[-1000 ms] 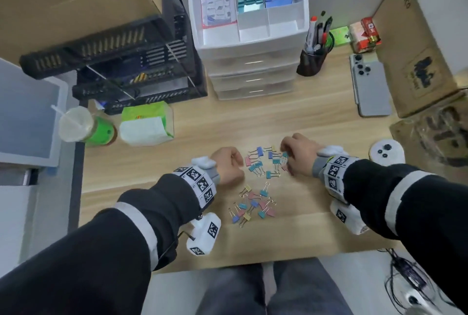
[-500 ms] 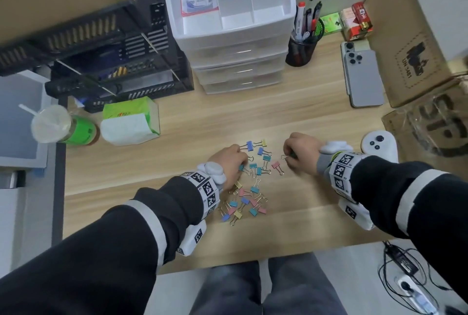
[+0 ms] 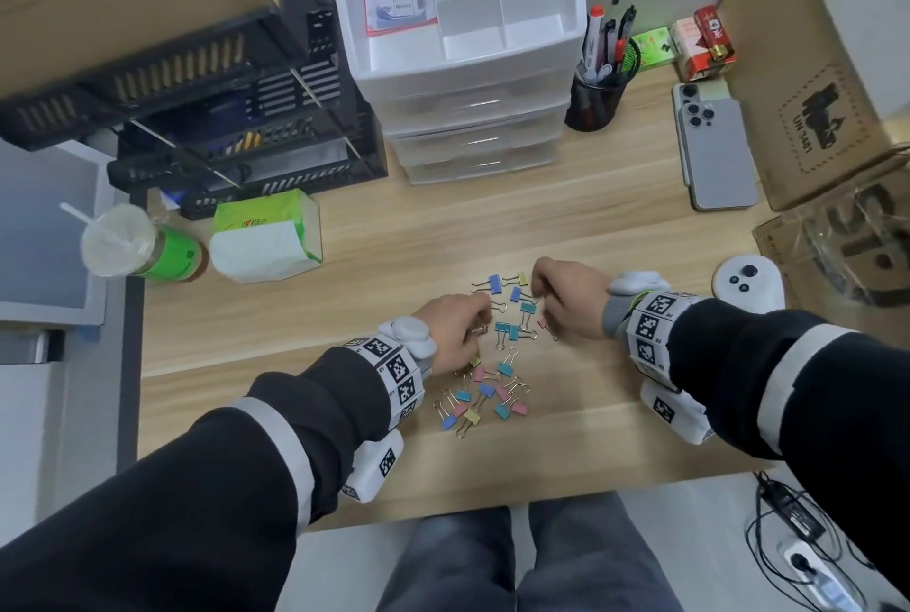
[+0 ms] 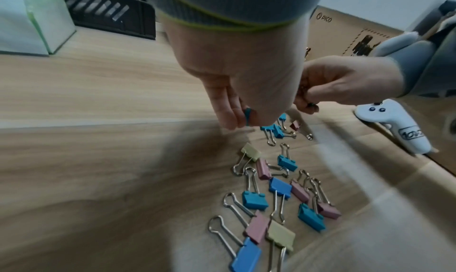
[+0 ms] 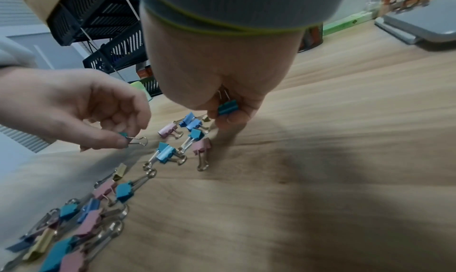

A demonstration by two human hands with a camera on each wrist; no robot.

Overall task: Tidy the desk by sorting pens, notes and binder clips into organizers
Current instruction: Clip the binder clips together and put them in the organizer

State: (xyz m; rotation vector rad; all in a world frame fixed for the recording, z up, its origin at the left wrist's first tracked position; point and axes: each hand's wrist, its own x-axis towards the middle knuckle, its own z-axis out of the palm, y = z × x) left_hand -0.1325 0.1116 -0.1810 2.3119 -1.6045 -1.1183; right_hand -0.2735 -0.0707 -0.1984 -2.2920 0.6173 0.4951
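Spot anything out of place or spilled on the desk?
Only the small binder clips scattered loose on the desk, unsorted. The left hand and right hand each pinch a teal one. The cup stands upright; nothing looks spilled or damaged.

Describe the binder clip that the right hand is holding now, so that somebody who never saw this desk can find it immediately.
Start at the white drawer organizer at the back of the wooden desk, then come forward to the small binder clips scattered near the front edge. The right hand is at the far right of that scatter. Its teal clip is pinched in the fingers, off the desk, unlike the loose ones.
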